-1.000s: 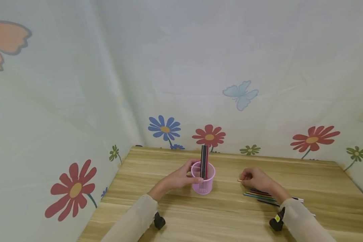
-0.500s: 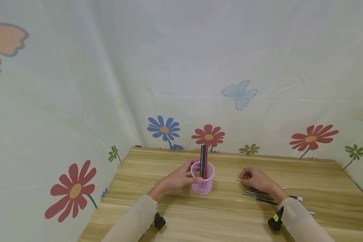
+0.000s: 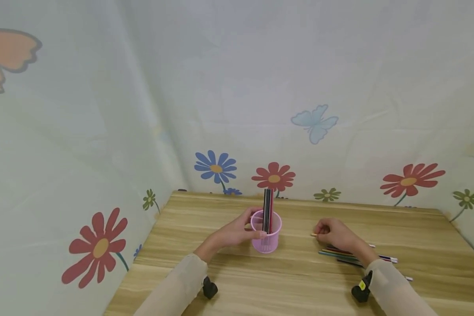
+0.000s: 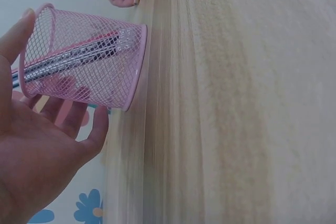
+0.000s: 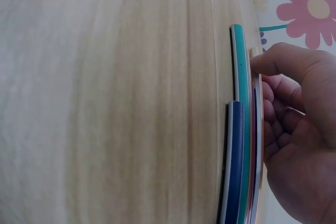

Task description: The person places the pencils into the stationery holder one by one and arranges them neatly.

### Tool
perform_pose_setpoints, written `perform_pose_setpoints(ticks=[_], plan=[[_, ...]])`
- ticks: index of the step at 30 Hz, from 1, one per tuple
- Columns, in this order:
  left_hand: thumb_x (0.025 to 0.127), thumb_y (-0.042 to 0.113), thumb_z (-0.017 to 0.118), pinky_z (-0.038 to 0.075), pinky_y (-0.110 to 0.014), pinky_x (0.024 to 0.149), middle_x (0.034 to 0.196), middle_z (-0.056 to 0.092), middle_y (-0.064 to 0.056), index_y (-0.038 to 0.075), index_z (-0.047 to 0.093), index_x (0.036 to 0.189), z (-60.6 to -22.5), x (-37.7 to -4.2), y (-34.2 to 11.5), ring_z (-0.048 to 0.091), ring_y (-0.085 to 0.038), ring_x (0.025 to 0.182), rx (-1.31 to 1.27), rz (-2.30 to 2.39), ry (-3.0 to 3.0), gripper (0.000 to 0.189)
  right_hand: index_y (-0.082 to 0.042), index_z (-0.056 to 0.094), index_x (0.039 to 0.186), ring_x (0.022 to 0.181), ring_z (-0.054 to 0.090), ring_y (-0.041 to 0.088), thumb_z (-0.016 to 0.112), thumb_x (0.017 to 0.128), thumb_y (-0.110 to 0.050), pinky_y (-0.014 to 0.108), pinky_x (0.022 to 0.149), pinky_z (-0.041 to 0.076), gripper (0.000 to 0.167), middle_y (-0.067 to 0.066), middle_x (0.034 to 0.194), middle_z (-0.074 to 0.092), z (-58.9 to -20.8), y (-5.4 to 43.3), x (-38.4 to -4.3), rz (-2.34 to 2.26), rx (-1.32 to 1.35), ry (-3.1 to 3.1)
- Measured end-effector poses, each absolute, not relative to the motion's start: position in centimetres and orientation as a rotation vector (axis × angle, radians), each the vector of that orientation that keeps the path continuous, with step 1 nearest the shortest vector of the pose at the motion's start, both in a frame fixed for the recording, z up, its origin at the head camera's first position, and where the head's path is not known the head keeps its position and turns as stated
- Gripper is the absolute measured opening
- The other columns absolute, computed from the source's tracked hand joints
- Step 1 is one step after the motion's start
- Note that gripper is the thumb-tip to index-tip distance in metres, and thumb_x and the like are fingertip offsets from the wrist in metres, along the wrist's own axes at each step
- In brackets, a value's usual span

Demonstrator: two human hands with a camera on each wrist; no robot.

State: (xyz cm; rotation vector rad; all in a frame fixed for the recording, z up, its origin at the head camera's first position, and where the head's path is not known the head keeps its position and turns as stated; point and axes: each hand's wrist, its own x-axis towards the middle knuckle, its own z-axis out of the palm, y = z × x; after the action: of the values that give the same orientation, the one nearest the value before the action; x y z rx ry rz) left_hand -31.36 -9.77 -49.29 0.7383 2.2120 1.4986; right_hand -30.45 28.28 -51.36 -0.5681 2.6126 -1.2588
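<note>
A pink mesh pencil cup [image 3: 271, 244] stands upright on the table, with several dark and red pencils [image 3: 267, 210] upright in it. My left hand [image 3: 232, 232] holds the cup from its left side, thumb near the rim and fingers round the back. In the left wrist view, the pencils' lower ends show through the mesh [image 4: 79, 51]. To the right, my right hand [image 3: 337, 234] pinches a pencil low over the table; its pale tip [image 3: 313, 235] pokes out past the fingers. The right wrist view shows the curled fingers beside an orange-edged pencil [image 5: 253, 52].
Several coloured pencils lie in a loose bunch under the right wrist, among them a teal pencil [image 5: 240, 61] and a dark blue pencil [image 5: 235, 156]. The wooden table [image 3: 292, 281] meets a flower-print cloth wall [image 3: 237, 87] at its back and left.
</note>
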Motion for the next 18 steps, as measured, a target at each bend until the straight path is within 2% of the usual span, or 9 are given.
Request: perform_pose_setpoints(ticks=[18], plan=[[0.094, 0.042, 0.081, 0.044, -0.044, 0.118, 0.155, 0.046, 0.006, 0.032, 0.036, 0.158, -48.7, -31.08, -9.64, 0.044, -0.02, 0.145, 0.717, 1.492, 2.215, 0.079, -0.003, 0.067, 0.095, 0.077, 0.056, 0.013, 0.073, 0.086, 0.001, 0.026, 0.067, 0.049, 0.012, 0.0, 0.085, 0.062, -51.46, 27.85, -30.71, -1.17, -0.627, 2.734]])
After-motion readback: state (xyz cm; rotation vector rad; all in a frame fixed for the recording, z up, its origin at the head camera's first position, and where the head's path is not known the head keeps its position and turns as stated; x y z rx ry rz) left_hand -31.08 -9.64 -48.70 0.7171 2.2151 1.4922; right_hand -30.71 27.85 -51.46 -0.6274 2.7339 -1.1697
